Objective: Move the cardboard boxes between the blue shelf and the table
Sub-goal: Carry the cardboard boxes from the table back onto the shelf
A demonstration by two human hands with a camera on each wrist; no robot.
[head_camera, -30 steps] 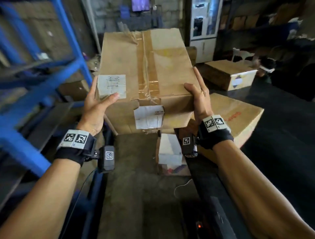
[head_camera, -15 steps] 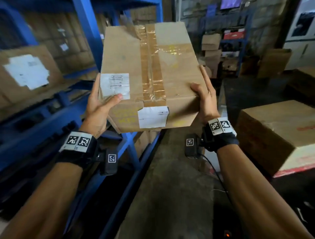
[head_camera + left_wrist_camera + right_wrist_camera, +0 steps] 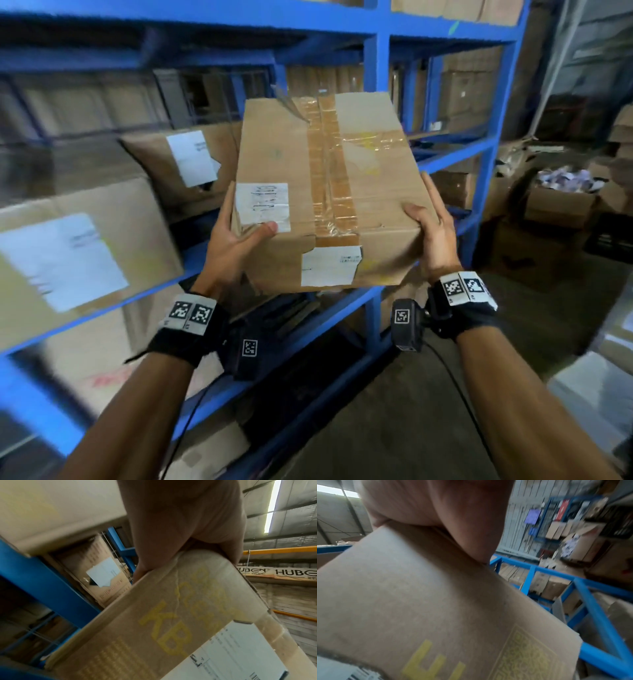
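Cardboard fills the centre of the head view: a taped cardboard box (image 3: 325, 192) is held in the air between two hands, in front of the blue shelf (image 3: 376, 164). At the lower left of the frame the left hand (image 3: 236, 243) is pressed against the box's left side, its thumb (image 3: 263, 229) laid over the top edge beside a white label (image 3: 262, 205); its fingers are hidden behind the box, so their spread cannot be told. At the lower right the right hand (image 3: 433, 233) is set against the right side, the thumb hooked over the top corner and the fingers (image 3: 432, 192) laid straight and together along the side. Both wrists are wrapped in black bands with printed markers (image 3: 190, 313), and a small black camera unit (image 3: 406, 323) is hung under each.

Brown tape (image 3: 329, 164) is run lengthwise along the box top, and a second torn label (image 3: 330, 265) is stuck on the near face. In the left wrist view, yellow letters (image 3: 171, 626) are seen on that face under the palm (image 3: 180, 520).

Behind the held box, at the left of the frame, two more boxes with white labels are seen on the shelf: a larger one (image 3: 82, 253) nearer and a smaller one (image 3: 181, 164) farther back. At the far right, an open carton of crumpled paper (image 3: 561, 192) is seen on the floor.
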